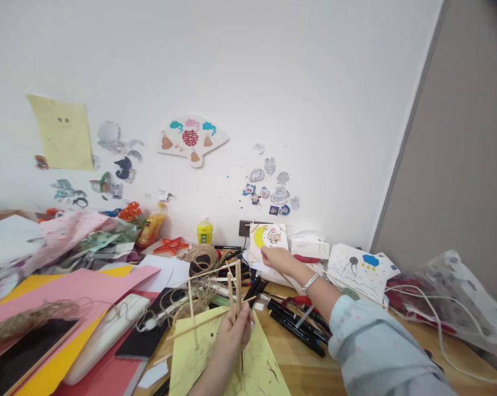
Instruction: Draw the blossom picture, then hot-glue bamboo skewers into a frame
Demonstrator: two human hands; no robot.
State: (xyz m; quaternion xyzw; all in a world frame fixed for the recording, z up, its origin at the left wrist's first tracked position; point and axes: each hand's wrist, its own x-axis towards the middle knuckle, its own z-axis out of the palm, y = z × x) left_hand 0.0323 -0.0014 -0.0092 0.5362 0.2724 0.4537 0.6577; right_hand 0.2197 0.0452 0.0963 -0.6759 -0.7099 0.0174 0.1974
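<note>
The left hand (234,330) is over a yellow sheet (186,363) on the tabletop (285,352), its grip clamped around a frame of thin wooden sticks (238,286). The frame stands up out of the fist, with a crossbar reaching to an upright at 10 o'clock from the hand and another long stick slanting off toward 9 o'clock.

At 1 o'clock from the left hand, the right hand (278,259) reaches out with its fingers drawn together, just in front of a picture with a yellow moon (260,236); whether its grip holds anything, I cannot tell. A silver bracelet (310,282) circles that wrist.

Black markers (296,330) lie at 3 o'clock from the left hand, and a drawing with a blue cloud (362,269) leans at 2 o'clock. A ball of twine (199,254) sits at 11 o'clock, with loose strands in front of it. Beyond it, close to the wall, stands a yellow bottle (204,231). A dark phone (139,341) and, farther out, a white power bank (108,335) lie at 9 o'clock.
</note>
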